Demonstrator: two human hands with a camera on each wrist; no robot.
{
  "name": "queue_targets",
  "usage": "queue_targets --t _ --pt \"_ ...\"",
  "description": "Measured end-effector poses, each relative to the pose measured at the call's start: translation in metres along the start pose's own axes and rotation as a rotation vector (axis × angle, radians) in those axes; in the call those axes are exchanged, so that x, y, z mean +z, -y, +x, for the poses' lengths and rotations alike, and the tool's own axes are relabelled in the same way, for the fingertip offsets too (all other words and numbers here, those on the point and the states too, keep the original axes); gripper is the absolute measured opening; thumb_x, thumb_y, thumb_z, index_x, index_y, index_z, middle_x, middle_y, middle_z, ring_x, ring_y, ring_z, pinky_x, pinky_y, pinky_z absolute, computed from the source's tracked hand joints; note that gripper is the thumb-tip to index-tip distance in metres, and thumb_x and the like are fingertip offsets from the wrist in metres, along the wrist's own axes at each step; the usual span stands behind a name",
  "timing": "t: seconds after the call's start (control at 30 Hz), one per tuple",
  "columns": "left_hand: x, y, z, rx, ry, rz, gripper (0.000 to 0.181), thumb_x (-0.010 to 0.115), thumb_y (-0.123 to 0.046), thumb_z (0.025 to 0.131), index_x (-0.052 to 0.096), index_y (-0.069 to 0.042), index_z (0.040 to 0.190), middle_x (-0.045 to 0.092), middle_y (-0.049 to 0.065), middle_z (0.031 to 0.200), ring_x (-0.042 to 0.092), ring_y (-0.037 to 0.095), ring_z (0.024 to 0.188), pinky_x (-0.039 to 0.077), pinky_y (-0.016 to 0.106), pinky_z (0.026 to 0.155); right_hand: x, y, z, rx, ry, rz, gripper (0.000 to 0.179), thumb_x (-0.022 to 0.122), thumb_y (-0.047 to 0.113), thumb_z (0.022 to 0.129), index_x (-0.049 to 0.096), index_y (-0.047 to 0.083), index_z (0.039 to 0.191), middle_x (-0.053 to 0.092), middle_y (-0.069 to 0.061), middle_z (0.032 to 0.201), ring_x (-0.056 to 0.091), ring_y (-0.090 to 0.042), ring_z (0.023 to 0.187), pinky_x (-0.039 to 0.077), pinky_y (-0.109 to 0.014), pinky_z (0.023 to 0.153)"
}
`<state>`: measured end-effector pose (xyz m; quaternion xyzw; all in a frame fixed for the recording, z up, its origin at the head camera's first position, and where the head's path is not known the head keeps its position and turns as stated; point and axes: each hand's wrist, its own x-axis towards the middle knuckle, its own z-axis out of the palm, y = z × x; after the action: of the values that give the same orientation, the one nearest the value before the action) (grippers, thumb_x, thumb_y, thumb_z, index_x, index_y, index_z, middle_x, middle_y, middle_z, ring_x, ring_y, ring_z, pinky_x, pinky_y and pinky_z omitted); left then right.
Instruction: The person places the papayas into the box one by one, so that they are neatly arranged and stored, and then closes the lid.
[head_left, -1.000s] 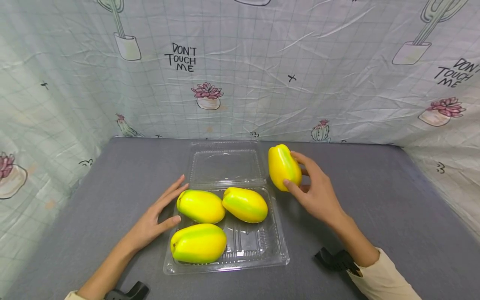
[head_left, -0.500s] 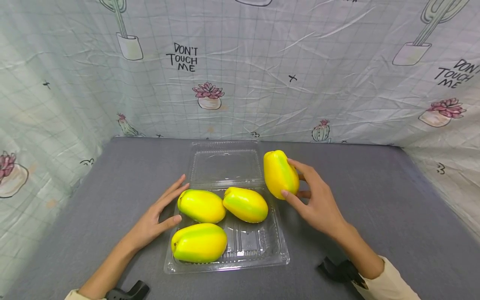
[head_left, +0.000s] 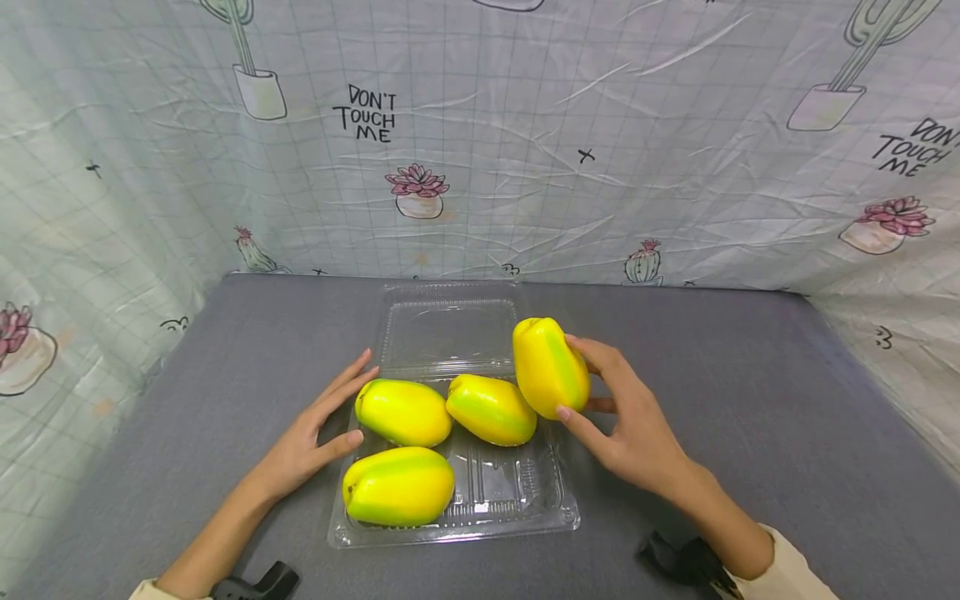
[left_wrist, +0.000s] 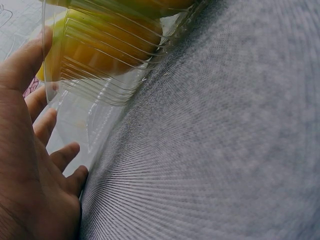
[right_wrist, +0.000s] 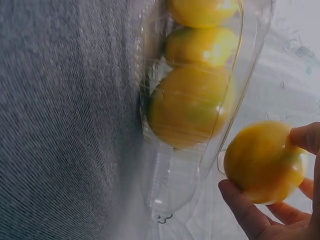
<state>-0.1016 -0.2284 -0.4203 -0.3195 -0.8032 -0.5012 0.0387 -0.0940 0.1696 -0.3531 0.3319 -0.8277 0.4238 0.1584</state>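
My right hand (head_left: 637,421) grips a yellow-green papaya (head_left: 551,369), thumb on its near side and fingers around its right. In the head view this papaya stands upright, overlapping the right rim of a clear plastic clamshell box (head_left: 517,525). The right wrist view shows the held papaya (right_wrist: 265,161) apart from the box wall. Three more papayas lie in the box: one at back left (head_left: 403,412), one at back right (head_left: 491,410), one at front left (head_left: 399,486). My left hand (head_left: 303,446) rests with spread fingers at the box's left wall, thumb over the rim (left_wrist: 47,65).
The box lid (head_left: 453,329) lies folded back behind the base on the grey table (head_left: 750,400). A patterned curtain (head_left: 510,167) hangs along the back and both sides. Dark straps or mounts (head_left: 258,583) sit at my wrists.
My right hand has carried the papaya left and toward me, from beside the lid to over the box's right edge. The left hand and the other papayas have stayed in place.
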Motion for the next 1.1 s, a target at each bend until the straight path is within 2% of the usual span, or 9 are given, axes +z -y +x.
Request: queue_targets --t 0.17,0.3,0.37,0.53,0.63,0.87,1.1 --pt "-0.001 -0.002 0.001 0.015 0.002 -0.013 0.069 0.061 0.0 0.085 0.034 -0.005 0.148 0.014 0.009 0.159 0.01 0.028 0.145 0.01 0.071 0.099 0.002 0.004 -0.002 -0.029 0.016 0.004 0.081 0.077 0.001 0.076 0.035 0.006 0.145 0.041 -0.011 0.141 0.049 -0.024 0.114 0.055 -0.028 0.07" --pt "-0.001 -0.001 0.001 0.026 0.003 -0.013 0.069 0.061 -0.001 0.085 0.034 -0.006 0.148 0.014 0.01 0.159 0.01 0.029 0.145 0.011 0.071 0.098 0.003 0.007 -0.004 -0.042 0.048 0.017 0.082 0.077 0.001 0.077 0.033 0.006 0.146 0.039 -0.01 0.144 0.048 -0.024 0.118 0.055 -0.03 0.073" --pt "-0.001 -0.001 0.001 0.023 0.003 -0.013 0.069 0.061 -0.001 0.085 0.034 -0.007 0.148 0.014 0.01 0.159 0.009 0.028 0.145 0.011 0.071 0.098 0.003 0.009 -0.005 -0.075 0.062 0.023 0.081 0.076 0.003 0.078 0.033 0.005 0.146 0.038 -0.011 0.144 0.047 -0.025 0.12 0.054 -0.032 0.075" --pt "-0.001 -0.001 0.001 0.002 0.004 -0.011 0.07 0.061 -0.001 0.085 0.033 -0.009 0.149 0.013 0.007 0.159 0.009 0.027 0.145 0.01 0.071 0.099 0.007 0.011 -0.005 -0.199 0.066 0.025 0.069 0.067 0.027 0.09 0.034 -0.002 0.143 0.04 -0.015 0.142 0.046 -0.026 0.122 0.051 -0.03 0.084" --pt "-0.001 -0.002 0.001 0.0 0.005 -0.009 0.07 0.061 0.0 0.085 0.033 -0.009 0.149 0.013 0.007 0.159 0.01 0.027 0.145 0.01 0.07 0.099 0.01 0.012 -0.005 -0.253 0.065 0.029 0.067 0.06 0.034 0.094 0.035 -0.005 0.142 0.041 -0.017 0.14 0.047 -0.026 0.122 0.047 -0.024 0.089" --pt "-0.002 -0.003 0.001 0.0 0.008 -0.007 0.07 0.06 0.0 0.085 0.033 -0.008 0.149 0.013 0.008 0.159 0.009 0.027 0.145 0.01 0.072 0.099 0.016 0.017 -0.008 -0.302 0.113 -0.008 0.063 0.059 0.035 0.094 0.039 -0.004 0.14 0.042 -0.018 0.14 0.045 -0.028 0.126 0.034 -0.028 0.105" --pt "-0.002 -0.002 0.002 0.012 0.007 -0.001 0.07 0.06 0.0 0.085 0.034 -0.008 0.149 0.013 0.009 0.159 0.01 0.028 0.145 0.011 0.068 0.101 0.018 0.02 -0.011 -0.335 0.154 -0.024 0.063 0.06 0.035 0.094 0.041 -0.003 0.14 0.043 -0.017 0.139 0.045 -0.028 0.126 0.032 -0.031 0.106"
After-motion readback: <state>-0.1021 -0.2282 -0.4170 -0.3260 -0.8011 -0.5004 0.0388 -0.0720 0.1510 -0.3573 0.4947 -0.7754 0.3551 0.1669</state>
